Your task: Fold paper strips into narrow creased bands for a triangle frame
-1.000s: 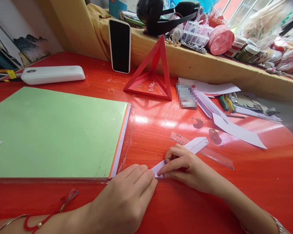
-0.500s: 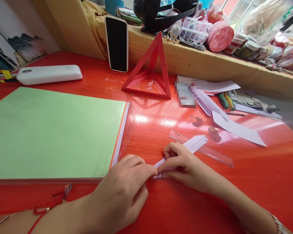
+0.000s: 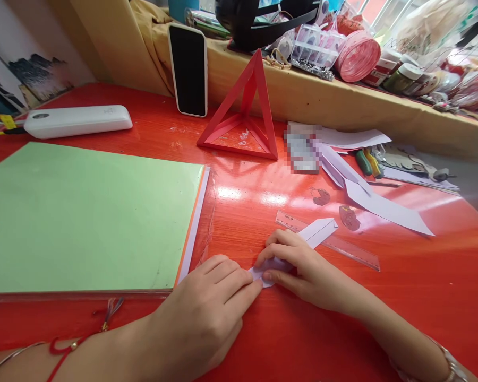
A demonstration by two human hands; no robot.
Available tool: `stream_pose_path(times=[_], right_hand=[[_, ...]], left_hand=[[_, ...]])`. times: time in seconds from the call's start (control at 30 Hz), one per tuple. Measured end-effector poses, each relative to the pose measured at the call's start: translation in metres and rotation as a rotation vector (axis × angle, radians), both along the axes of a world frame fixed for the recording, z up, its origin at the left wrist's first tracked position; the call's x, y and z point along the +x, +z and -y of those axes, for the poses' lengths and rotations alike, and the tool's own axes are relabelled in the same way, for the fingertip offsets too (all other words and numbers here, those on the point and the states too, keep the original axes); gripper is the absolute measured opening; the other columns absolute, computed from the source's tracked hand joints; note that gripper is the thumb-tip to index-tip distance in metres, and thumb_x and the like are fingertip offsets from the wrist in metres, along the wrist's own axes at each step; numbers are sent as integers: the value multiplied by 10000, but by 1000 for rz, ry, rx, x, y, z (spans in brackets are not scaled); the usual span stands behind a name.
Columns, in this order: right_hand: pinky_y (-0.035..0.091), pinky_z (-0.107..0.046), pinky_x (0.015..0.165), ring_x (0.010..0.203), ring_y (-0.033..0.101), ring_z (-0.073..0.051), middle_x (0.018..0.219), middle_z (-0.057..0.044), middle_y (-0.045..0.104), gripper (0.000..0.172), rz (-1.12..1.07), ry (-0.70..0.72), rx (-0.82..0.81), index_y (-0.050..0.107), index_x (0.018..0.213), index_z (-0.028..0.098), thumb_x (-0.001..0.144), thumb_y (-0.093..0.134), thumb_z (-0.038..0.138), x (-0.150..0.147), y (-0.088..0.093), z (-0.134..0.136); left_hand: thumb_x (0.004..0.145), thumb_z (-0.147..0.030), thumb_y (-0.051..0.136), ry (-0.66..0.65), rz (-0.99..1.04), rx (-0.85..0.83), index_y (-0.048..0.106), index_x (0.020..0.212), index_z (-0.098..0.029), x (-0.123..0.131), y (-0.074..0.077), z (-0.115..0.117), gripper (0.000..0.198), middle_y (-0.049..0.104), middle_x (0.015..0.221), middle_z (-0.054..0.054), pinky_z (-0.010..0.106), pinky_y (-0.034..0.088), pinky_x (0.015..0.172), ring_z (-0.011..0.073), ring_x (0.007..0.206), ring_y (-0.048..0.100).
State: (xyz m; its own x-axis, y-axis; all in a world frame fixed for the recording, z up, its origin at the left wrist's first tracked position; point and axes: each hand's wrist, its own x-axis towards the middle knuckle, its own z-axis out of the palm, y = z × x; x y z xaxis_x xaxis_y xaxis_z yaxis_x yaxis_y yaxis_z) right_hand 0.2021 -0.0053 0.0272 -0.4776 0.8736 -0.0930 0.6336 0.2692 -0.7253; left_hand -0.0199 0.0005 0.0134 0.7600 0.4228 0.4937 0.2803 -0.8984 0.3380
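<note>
1. Your left hand (image 3: 207,313) presses fingertips together on the near end of the folded white paper strip (image 3: 316,232), pinning it flat to the red table (image 3: 263,201).
2. Your right hand (image 3: 302,268) pinches the strip's middle, holding the fold steady over the clear ruler (image 3: 342,246).

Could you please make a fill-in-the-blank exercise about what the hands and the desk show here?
1. Both the left hand and the right hand press a folded strip of ____ paper.
2. The strip's far end lies over a clear ____.
3. The pyramid behind it is ____.
4. The phone leans ____ against the ledge.

Missing words: white; ruler; red; upright
</note>
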Motion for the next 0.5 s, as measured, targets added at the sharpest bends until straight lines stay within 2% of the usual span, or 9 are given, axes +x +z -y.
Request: stream_pose_path(times=[0.5], right_hand=[[444,-350,834,911,533,-187,939,-17,553,207,-6,-15,-11,660,1002,239,871,641,79,-1,0,1]], left_hand=[[951,12,335,-17,-76,85,664,954,-87,1,-6,3,344,642,863,98,375,511,726,224,796,574]])
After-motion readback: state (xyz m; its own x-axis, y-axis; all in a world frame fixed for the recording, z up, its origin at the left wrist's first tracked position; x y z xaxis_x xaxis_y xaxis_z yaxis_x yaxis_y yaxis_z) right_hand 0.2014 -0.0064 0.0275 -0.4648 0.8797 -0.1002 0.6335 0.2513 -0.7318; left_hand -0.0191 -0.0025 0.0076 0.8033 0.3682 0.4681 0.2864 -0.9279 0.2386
